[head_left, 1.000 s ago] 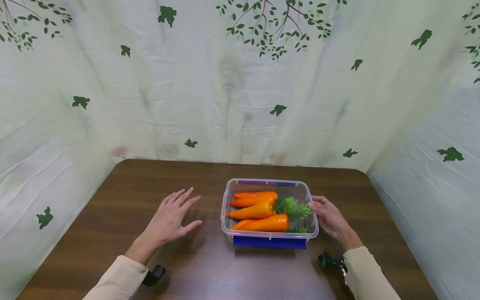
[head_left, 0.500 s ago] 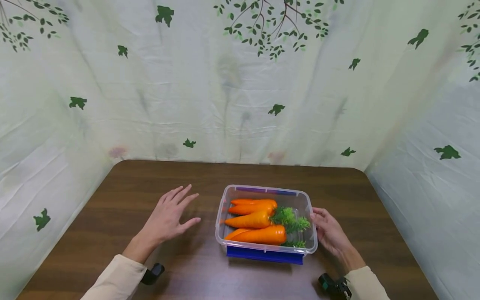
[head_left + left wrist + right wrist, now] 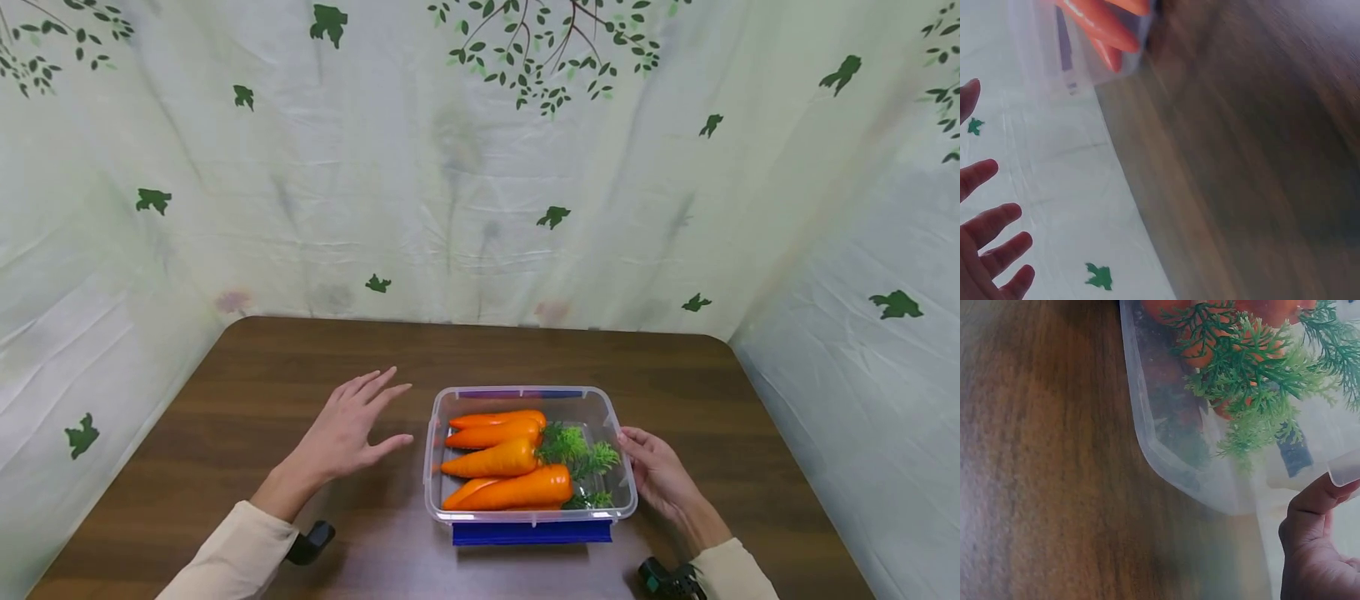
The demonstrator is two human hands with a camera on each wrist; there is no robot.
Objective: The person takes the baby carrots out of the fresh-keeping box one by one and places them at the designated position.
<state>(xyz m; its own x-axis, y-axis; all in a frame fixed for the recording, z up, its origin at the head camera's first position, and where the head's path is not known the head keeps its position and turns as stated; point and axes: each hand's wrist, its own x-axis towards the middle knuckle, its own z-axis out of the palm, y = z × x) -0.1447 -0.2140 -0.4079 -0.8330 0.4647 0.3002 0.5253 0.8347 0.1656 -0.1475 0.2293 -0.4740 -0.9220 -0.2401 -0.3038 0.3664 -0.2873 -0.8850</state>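
Observation:
A clear plastic food container point(image 3: 442, 513) with blue side latches holds several orange carrots point(image 3: 495, 460) with green leafy tops point(image 3: 573, 446). My right hand point(image 3: 663, 475) grips the container's right rim; the right wrist view has its bent finger point(image 3: 1310, 500) at the edge and leafy greens point(image 3: 1254, 381) close by. To the container's left, my left hand point(image 3: 341, 433) hovers over the table with fingers spread, apart from it. In the left wrist view those fingertips point(image 3: 1007, 215) touch nothing, and carrot tips point(image 3: 1100, 25) show above them through the container wall.
Under everything lies a dark brown wooden table point(image 3: 360, 346) with rounded far corners. A pale curtain point(image 3: 465, 208) printed with green leaves and branches stands behind it and on both sides. Small dark cameras point(image 3: 311, 542) sit at both wrists.
The container has come nearer to me and slightly left, with my right hand holding its rim throughout. My left hand has barely shifted and stays spread.

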